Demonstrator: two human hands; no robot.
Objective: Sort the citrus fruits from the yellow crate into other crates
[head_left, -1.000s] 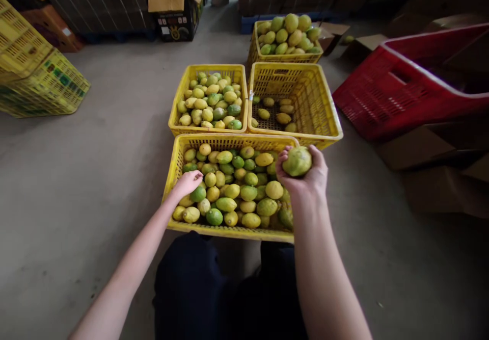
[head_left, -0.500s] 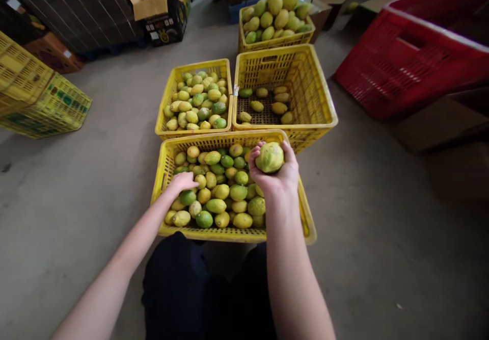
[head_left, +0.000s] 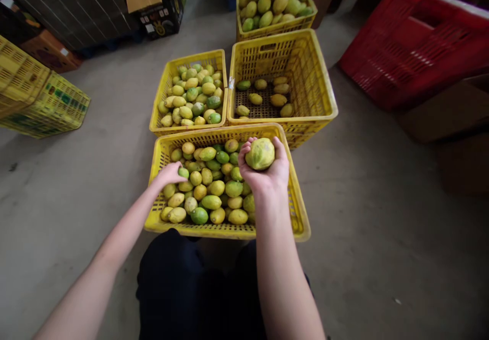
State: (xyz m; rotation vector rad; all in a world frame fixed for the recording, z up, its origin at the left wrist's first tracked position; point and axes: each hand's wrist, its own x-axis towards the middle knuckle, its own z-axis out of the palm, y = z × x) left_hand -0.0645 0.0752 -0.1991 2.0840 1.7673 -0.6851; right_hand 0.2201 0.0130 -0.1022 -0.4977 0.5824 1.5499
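My right hand (head_left: 267,174) is palm up, its fingers curled around a large yellow-green lemon (head_left: 260,154) above the right side of the near yellow crate (head_left: 229,232). Toward the left side of that crate, my left hand (head_left: 170,174) pinches a small green lemon (head_left: 184,173) between thumb and fingers. Beneath both hands lie many yellow and green lemons (head_left: 210,202). My right hand and forearm hide part of the fruit on that side.
Behind the near crate stand a yellow crate of lemons (head_left: 152,118) and a deeper yellow crate (head_left: 282,121) with several lemons on its bottom. Farther back is a heaped crate (head_left: 278,30). A red crate (head_left: 401,49) stands right, stacked yellow crates (head_left: 57,100) left.
My left hand has taken hold of a green lemon and lifted it slightly. My right hand still holds the large lemon. The view has shifted a little.
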